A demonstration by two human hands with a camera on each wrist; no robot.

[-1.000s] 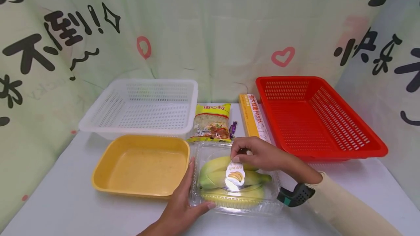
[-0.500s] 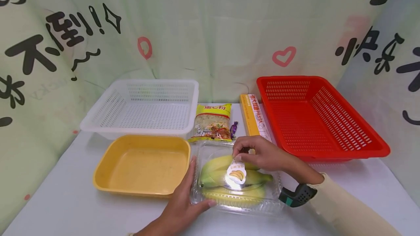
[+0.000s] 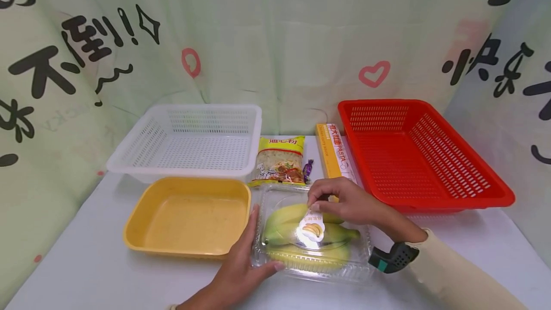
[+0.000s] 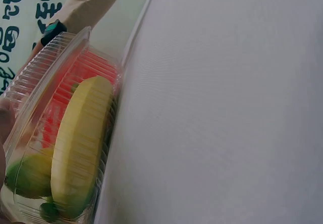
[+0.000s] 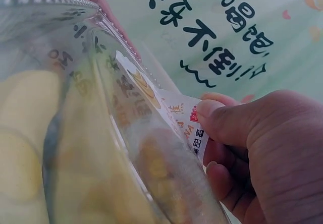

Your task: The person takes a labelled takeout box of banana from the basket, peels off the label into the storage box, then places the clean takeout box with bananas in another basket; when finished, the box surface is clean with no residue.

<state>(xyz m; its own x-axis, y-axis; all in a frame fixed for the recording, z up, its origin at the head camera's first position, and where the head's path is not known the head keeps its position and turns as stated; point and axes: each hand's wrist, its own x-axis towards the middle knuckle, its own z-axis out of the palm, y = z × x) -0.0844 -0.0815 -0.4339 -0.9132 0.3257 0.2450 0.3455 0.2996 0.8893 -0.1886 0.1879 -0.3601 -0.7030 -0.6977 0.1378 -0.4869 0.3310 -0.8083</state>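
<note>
A clear plastic clamshell box (image 3: 318, 276) holds several yellow-green bananas (image 3: 280, 233), with its lid down. On the lid is a white banana label (image 3: 311, 228). My right hand (image 3: 340, 200) pinches the label's upper end between thumb and fingers; in the right wrist view that end of the label (image 5: 184, 115) stands off the lid while the rest lies flat on it. My left hand (image 3: 241, 262) rests against the box's left side, fingers straight along it and thumb at the front corner. Through the side of the box, the left wrist view shows a banana (image 4: 83, 143).
A yellow basin (image 3: 185, 219) is left of the box, a white basket (image 3: 193, 171) behind it. A pasta bag (image 3: 280, 161), a purple-wrapped candy (image 3: 307, 171) and a pasta carton (image 3: 333, 152) lie beyond the box. A red basket (image 3: 426, 166) stands at the right.
Both hands keep their places on the box and label. The whole head view has shifted slightly to the right, with hardly any other visible movement.
</note>
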